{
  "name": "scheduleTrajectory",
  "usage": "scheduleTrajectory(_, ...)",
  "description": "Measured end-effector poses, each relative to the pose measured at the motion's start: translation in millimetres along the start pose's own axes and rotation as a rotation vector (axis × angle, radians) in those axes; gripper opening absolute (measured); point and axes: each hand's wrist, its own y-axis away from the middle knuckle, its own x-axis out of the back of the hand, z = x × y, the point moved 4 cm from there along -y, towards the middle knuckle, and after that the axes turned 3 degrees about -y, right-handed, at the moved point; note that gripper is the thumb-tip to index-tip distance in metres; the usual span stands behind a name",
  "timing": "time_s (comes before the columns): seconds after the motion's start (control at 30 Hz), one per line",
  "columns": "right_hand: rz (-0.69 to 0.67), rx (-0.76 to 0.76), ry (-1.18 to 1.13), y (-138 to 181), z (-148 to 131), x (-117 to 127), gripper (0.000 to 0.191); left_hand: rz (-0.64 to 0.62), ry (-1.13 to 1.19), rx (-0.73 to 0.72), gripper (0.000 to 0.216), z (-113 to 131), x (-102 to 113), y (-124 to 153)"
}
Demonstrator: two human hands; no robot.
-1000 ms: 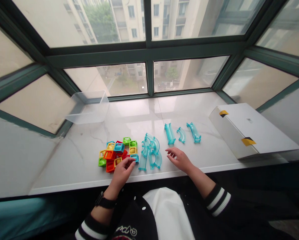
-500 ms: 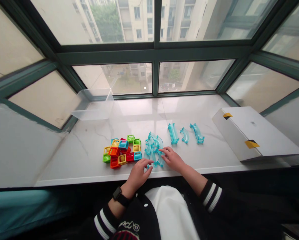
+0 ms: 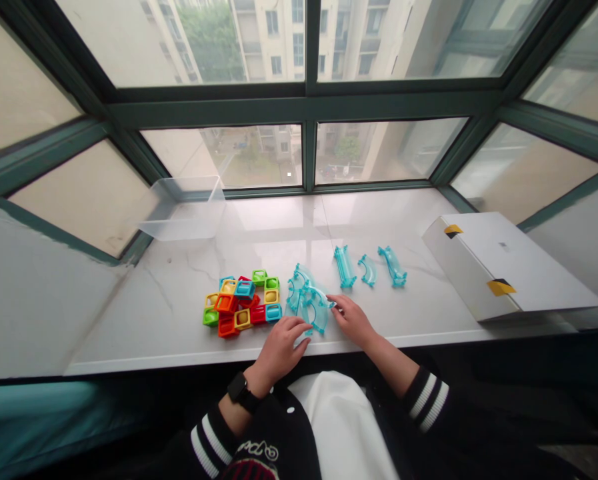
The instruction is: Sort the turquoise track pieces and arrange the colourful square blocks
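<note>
A cluster of translucent blue curved track pieces (image 3: pixel 299 277) lies in front of me on the white sill. My right hand (image 3: pixel 351 319) pinches the end of one curved track piece (image 3: pixel 319 295) at the cluster's right side. At the near edge of the cluster is my left hand (image 3: pixel 283 343), its thumb and fingers apart beside the end of another curved piece (image 3: pixel 319 320). Whether the left fingertips touch that piece is hard to tell. Left of the cluster sits a pile of coloured blocks (image 3: pixel 242 319) in red, yellow, green, orange and blue.
Further right lie a straight blue track piece (image 3: pixel 345 267), a small curved one (image 3: pixel 367 271) and a longer one (image 3: pixel 393 267). A clear plastic bin (image 3: pixel 189 230) stands at the back left. A white box (image 3: pixel 509 267) with yellow-black tape occupies the right. Windows enclose the sill.
My right hand has shifted slightly right, and the curved piece at its fingertips has swung out to the right. My left hand has moved slightly right along the near edge of the cluster.
</note>
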Motion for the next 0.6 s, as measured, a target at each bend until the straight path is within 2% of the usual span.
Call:
scheduleTrajectory(0.2, 0.039, 0.010, -0.108, 15.6, -8.4, 15.1, 0.031, 0.053, 0.049, 0.074, 0.026, -6.3, 9.5, -0.2)
scheduleTrajectory(0.3, 0.041, 0.002, -0.172, 22.2, -14.4, 21.4, 0.028, 0.073, 0.128, 0.161, 0.025, -10.1, 12.9, -7.1)
scheduleTrajectory(0.47, -0.045, -0.015, -0.348, 27.3, -31.3, 23.4, 0.025, 0.096, 0.427, 0.361, 0.057, -19.2, 12.2, -24.9)
scheduleTrajectory(0.6, -0.107, 0.043, -0.317, 28.5, -46.7, 24.4, 0.025, 0.120, 0.507, 0.393, 0.064, -22.0, 16.1, -33.9)
